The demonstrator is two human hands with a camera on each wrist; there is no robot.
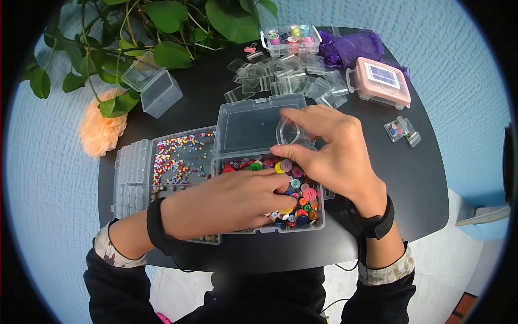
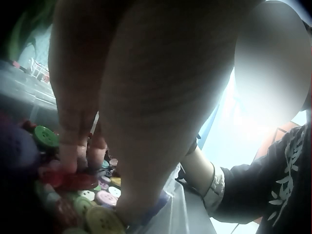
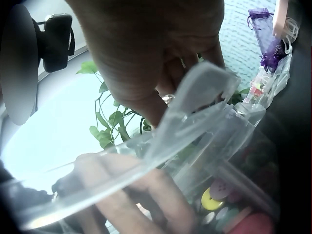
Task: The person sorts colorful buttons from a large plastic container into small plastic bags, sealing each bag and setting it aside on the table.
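My left hand reaches into a clear box of mixed buttons. Its fingertips press down among them near a red button, and in the left wrist view the thumb stands apart from the fingers. Above the box's right side, my right hand pinches a small clear plastic container between thumb and fingers. In the right wrist view a rounded clear flap of it shows close to the camera. The button box's lid is folded back behind it.
Left of the buttons lies a divided case with small beads. Clear little boxes are piled at the back, beside a thread spool box and purple pouch. A pink case and small button-filled box sit right.
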